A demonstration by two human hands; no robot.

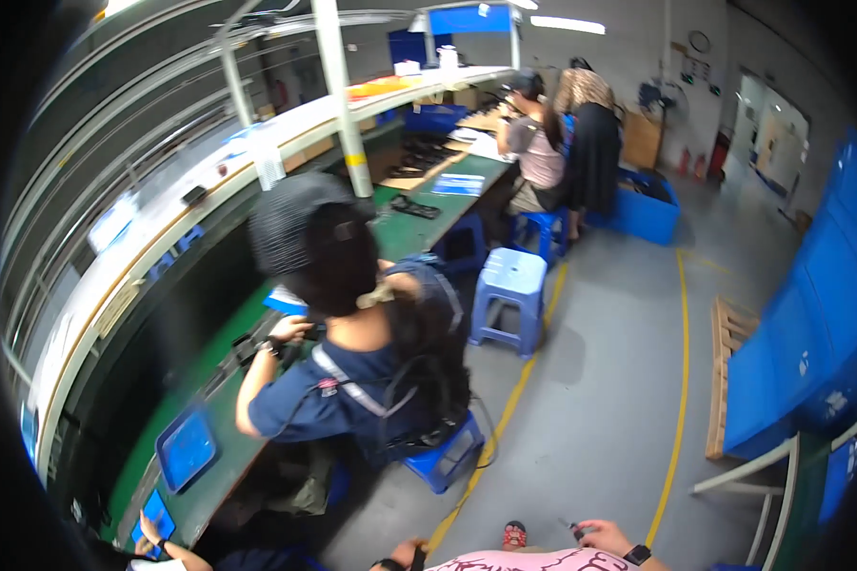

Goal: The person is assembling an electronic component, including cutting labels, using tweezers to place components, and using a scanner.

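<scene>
At the lower edge, in front of my pink patterned shirt (533, 560), my right hand (604, 538) is closed round a small, slim dark thing (577, 533). Its kind is too small to tell. A dark watch sits on that wrist. My left hand (408, 552) shows only in part at the bottom, its fingers curled in, with a dark strip beside it. What it holds, if anything, cannot be made out. Between the hands, one red patterned shoe (514, 536) shows on the grey floor.
A seated co-worker (371, 362) in a dark cap works at a green bench (224, 400) with a blue tray (187, 447). Blue stools (509, 285) stand along the aisle. Blue bins (800, 343) and a wooden pallet (724, 381) line the right. Other people are farther off.
</scene>
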